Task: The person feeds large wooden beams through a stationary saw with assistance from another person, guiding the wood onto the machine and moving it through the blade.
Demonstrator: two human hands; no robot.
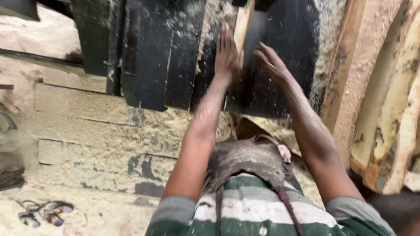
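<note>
Sawdust everywhere: it coats the floor and the dark machine table. A pale, narrow wooden plank stands on edge between 2 hands, its top cut off. Left hand lies flat against it, fingers together; right hand is blurred, fingers loosely curled just beside it. Rough bark-edged slabs lean right of the fingers.

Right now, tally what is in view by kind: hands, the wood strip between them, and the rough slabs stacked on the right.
Hands: 2, the left hand and right hand
Pale wood strip between them: 1
Rough bark-edged slabs at right: about 3
Total: about 6
</note>
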